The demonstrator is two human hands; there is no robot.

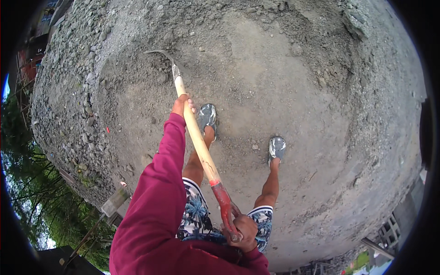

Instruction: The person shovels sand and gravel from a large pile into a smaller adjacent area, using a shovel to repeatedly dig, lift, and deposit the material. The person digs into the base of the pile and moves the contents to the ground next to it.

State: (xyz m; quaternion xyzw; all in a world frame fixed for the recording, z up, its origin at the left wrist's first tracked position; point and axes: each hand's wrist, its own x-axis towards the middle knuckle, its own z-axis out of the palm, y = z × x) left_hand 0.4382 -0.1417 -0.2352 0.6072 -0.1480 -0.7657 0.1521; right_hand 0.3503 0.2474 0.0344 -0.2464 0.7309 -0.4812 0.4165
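A shovel (196,136) slants across the view, its pale wooden shaft running from near my body toward the upper left. My left hand (181,105) is wrapped round the shaft a little behind the metal socket. At the near end, my right hand (245,230) is closed on the red, worn handle. The thin, curved metal blade (166,53) shows almost edge-on, over or against loose grey gravel; whether it touches the ground I cannot tell. No load can be made out on the blade.
My feet in grey-and-white patterned shoes (277,147) stand apart on packed grey dirt (243,183). Stones and gravel (87,114) spread along the left. Rough, dug-up soil (321,50) and a larger rock (356,24) lie at the upper right. A concrete block (115,201) stands lower left.
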